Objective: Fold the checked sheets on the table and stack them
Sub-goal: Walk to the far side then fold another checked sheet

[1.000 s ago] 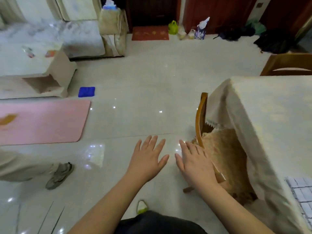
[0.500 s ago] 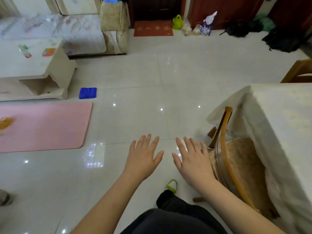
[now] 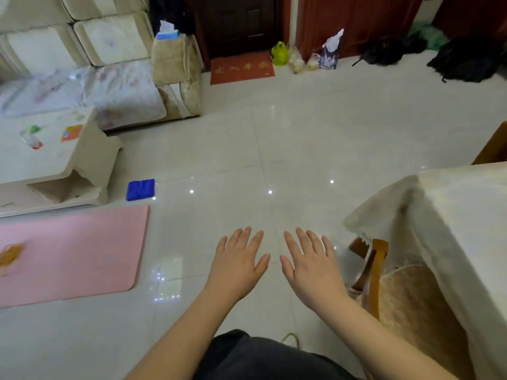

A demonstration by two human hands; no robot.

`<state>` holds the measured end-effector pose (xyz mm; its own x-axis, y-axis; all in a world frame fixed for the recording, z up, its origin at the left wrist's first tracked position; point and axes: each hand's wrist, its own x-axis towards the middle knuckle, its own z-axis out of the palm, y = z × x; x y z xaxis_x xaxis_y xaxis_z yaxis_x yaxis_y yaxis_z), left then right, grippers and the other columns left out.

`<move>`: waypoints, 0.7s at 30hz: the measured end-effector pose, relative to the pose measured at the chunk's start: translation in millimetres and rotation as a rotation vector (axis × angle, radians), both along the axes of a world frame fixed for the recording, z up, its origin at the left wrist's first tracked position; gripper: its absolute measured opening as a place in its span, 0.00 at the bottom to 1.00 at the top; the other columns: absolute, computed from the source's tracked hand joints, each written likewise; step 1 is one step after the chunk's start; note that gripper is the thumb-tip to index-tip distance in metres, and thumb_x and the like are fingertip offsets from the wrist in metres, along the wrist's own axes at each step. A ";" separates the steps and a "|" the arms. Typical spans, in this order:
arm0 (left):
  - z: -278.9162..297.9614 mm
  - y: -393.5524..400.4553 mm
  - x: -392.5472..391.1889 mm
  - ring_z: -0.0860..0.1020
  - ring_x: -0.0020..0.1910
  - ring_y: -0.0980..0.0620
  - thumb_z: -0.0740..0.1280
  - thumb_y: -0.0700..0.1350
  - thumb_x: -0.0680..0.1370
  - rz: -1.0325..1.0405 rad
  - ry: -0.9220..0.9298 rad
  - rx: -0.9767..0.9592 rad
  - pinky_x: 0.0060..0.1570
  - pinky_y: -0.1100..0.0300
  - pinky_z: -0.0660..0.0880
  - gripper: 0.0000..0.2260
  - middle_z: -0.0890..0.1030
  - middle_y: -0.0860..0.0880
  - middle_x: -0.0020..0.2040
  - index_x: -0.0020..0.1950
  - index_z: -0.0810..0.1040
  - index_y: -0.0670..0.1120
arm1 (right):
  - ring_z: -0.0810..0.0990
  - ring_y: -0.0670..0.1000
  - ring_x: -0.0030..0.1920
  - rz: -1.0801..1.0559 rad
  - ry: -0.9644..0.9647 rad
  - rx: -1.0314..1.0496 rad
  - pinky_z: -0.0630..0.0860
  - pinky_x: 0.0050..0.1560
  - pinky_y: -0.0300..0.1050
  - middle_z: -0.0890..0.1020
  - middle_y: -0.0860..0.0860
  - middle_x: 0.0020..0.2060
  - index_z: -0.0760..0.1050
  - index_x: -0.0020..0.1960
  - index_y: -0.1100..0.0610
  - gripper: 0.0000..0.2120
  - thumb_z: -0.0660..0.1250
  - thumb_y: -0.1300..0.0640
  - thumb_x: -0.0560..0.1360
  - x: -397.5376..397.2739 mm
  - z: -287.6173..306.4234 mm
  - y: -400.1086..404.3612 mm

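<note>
At the far left a low pale coffee table (image 3: 55, 160) stands in front of a cream sofa (image 3: 104, 78), and a pink mat (image 3: 71, 250) lies on the tiled floor (image 3: 274, 149) just below it. A small blue cloth (image 3: 140, 189) lies on the floor near the corner of the coffee table. In the middle, the left hand (image 3: 237, 266) and the right hand (image 3: 310, 270) are held out side by side above the floor, palms down, fingers straight and spread, holding nothing, and they do not touch each other. To the right a wooden chair (image 3: 374, 270) is pushed under a table covered with a cream tablecloth (image 3: 452, 223). The checked sheets cannot be seen in this view
</note>
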<state>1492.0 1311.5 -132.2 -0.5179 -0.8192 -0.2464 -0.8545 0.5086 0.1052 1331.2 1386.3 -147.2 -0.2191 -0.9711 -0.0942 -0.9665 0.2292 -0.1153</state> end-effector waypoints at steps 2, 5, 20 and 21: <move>-3.7 -16.7 -12.1 0.51 0.78 0.49 0.46 0.61 0.81 -0.020 -0.001 0.017 0.75 0.48 0.51 0.27 0.54 0.49 0.79 0.79 0.51 0.54 | 0.71 0.56 0.69 -0.028 -0.003 -0.027 0.59 0.71 0.57 0.73 0.54 0.69 0.67 0.73 0.52 0.27 0.48 0.42 0.79 -12.8 -0.6 -17.4; -9.1 -50.8 -30.3 0.51 0.78 0.50 0.46 0.61 0.82 -0.066 -0.008 0.024 0.75 0.49 0.50 0.27 0.54 0.49 0.79 0.79 0.51 0.54 | 0.73 0.55 0.68 -0.081 -0.019 -0.036 0.64 0.69 0.58 0.75 0.54 0.68 0.69 0.72 0.53 0.27 0.48 0.42 0.79 -29.0 0.1 -45.0; -12.4 -278.9 -123.7 0.53 0.77 0.49 0.50 0.59 0.82 -0.350 0.082 0.006 0.74 0.50 0.52 0.26 0.57 0.48 0.79 0.78 0.55 0.52 | 0.76 0.58 0.65 -0.357 0.045 0.023 0.70 0.65 0.60 0.77 0.56 0.65 0.72 0.70 0.54 0.28 0.48 0.43 0.78 -90.1 -2.6 -226.3; -12.5 -291.4 -129.9 0.53 0.77 0.49 0.50 0.59 0.82 -0.364 0.079 0.006 0.74 0.50 0.52 0.26 0.57 0.48 0.79 0.78 0.55 0.52 | 0.76 0.58 0.65 -0.378 0.046 0.015 0.71 0.65 0.60 0.77 0.56 0.65 0.72 0.70 0.54 0.28 0.48 0.43 0.78 -94.0 -0.5 -235.5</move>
